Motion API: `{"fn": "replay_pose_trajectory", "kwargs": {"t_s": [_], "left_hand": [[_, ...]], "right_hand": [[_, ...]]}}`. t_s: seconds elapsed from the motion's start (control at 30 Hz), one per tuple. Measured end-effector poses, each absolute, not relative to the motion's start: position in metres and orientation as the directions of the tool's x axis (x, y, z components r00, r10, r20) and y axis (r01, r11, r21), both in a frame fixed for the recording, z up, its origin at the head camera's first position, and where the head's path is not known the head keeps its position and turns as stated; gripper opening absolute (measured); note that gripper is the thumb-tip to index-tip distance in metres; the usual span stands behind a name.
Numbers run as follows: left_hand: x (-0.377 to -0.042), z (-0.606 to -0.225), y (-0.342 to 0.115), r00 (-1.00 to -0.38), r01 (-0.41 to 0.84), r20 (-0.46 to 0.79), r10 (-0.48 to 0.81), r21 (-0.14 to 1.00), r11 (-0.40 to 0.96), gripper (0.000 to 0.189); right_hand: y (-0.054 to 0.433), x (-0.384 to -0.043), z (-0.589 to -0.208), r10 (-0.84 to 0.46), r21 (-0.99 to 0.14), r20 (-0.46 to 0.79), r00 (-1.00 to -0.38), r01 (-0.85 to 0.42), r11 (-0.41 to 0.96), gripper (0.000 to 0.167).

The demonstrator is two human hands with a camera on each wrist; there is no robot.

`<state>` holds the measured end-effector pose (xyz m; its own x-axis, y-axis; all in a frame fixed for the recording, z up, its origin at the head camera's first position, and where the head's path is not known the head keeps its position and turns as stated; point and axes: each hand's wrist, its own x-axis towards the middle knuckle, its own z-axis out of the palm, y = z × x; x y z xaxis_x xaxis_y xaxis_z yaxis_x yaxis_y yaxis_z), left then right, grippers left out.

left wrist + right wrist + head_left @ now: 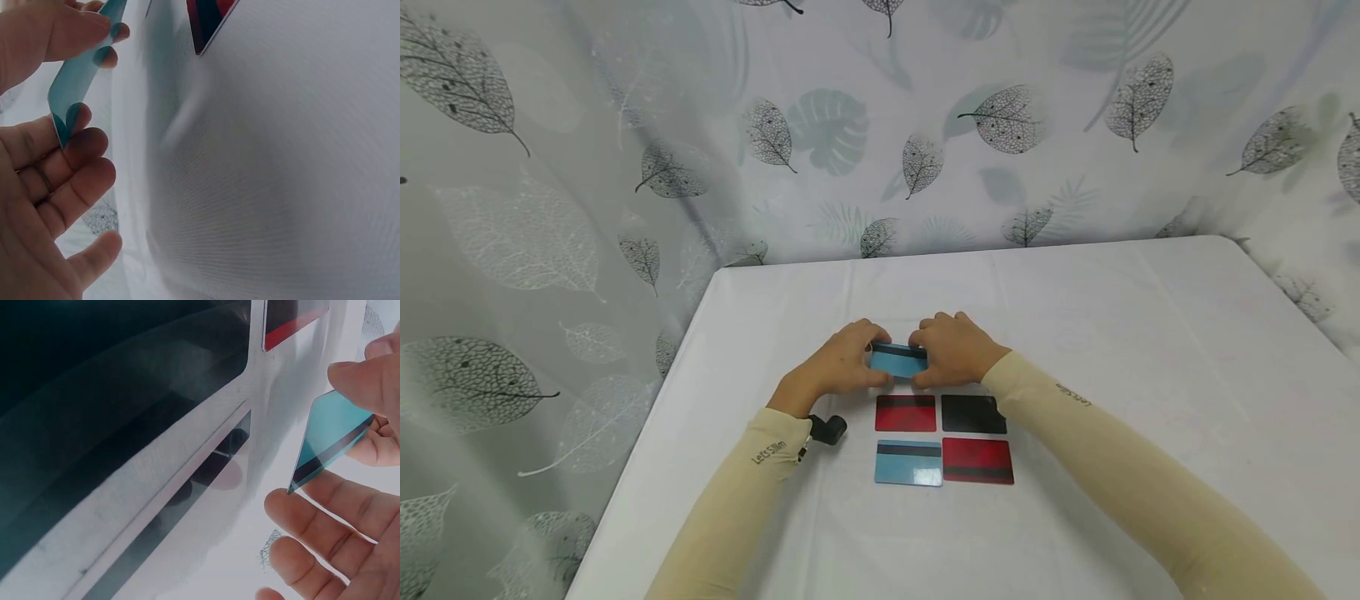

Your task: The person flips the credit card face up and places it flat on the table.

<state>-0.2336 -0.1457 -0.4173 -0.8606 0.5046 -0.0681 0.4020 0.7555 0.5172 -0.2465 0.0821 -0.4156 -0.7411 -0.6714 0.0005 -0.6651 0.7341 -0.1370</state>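
- My head view alone gives the full layout: a blue card [898,364] between the left hand [848,360] and right hand [955,352], beyond four other cards [977,454] in two rows on the white bench [1112,358].
- My right-wrist view adds its dark stripe; the left-wrist view shows plain blue only. Both hands pinch its ends.
- Lettering: left sleeve [760,467], "Let's Slim".
- Blue card: rectangular, stripe along its far side.

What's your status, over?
Left hand, right hand grip opposite ends of blue card. Two red cards, black card, second blue card lie nearer the body. Nothing else between hands.
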Motion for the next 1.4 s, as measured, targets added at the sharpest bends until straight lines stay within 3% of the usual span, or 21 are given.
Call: {"fn": "replay_pose_trajectory", "kwargs": {"t_s": [1.4], "left_hand": [[-0.2318, -0.4157, -0.1464, -0.872, 0.347, -0.030, 0.488, 0.664, 0.662, 0.054]], "right_hand": [[0.0784, -0.2452, -0.4207, -0.661, -0.263, 0.021, -0.750, -0.642, 0.720, 0.051]]}}
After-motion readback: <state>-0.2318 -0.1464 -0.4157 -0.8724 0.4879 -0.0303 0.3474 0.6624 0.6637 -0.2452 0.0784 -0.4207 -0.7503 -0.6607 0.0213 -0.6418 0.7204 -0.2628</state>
